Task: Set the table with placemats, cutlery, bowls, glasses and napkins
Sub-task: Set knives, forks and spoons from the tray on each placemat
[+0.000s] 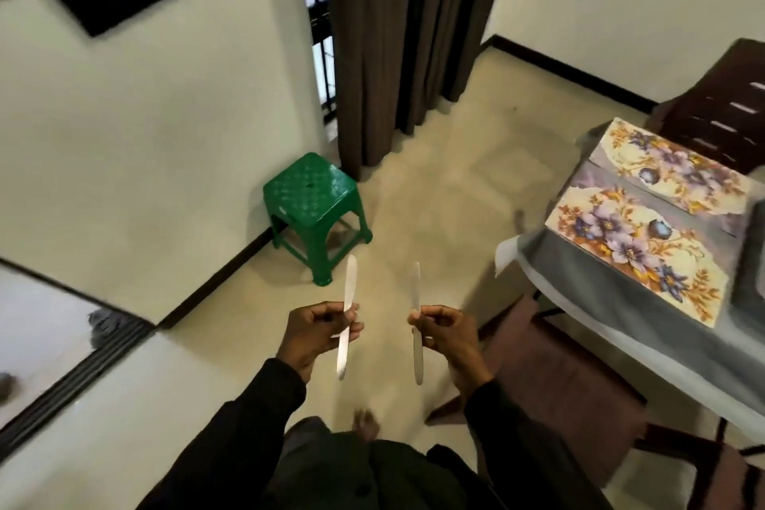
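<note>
My left hand (pixel 316 333) pinches a silver table knife (pixel 347 317) near its middle, and the knife points away from me. My right hand (pixel 445 329) pinches a second silver knife (pixel 415 323) the same way. Both hands are held over the floor, well to the left of the table (pixel 612 315). The table carries a grey cloth and two floral placemats, one near (pixel 637 248) and one farther (pixel 670 166). No bowls, glasses or napkins are in view.
A green plastic stool (pixel 316 211) stands by the wall ahead. Brown curtains (pixel 410 46) hang beyond it. Dark wooden chairs stand beside the table at the near side (pixel 559 377) and at the far end (pixel 720 116). A white counter edge (pixel 62 364) lies at my left.
</note>
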`<state>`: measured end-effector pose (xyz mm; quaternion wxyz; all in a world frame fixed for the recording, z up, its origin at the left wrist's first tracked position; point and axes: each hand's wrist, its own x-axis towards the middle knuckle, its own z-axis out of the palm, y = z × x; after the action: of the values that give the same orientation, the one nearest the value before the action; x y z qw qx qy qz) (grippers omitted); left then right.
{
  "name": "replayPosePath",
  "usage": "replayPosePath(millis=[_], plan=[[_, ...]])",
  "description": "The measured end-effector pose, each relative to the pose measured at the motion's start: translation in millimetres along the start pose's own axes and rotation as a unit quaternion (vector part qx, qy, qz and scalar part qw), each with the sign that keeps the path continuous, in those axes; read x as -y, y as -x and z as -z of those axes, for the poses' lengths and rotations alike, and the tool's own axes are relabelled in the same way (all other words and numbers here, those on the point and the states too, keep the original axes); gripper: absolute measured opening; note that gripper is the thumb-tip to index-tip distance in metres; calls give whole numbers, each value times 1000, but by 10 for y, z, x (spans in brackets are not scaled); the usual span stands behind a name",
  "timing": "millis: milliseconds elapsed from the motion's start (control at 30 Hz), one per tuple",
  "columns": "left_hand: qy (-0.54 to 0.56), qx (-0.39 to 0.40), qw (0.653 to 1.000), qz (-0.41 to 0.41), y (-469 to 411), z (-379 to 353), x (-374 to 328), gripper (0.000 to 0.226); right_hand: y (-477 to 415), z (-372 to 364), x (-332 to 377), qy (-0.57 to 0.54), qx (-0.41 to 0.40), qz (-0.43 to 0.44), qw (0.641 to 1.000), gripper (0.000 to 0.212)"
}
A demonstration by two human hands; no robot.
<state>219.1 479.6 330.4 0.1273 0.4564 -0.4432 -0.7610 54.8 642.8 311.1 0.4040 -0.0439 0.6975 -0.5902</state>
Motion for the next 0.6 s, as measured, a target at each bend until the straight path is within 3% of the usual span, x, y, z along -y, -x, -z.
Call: replayPosePath(millis=[267,600], plan=[[-72,107,991,33,-1437,-547,-776,19,-956,16,581,-53,-107,10,993,16],[-199,264,942,49,-2821,-1612,-1828,32,-1740,202,1203,-118,-265,4,957,16]])
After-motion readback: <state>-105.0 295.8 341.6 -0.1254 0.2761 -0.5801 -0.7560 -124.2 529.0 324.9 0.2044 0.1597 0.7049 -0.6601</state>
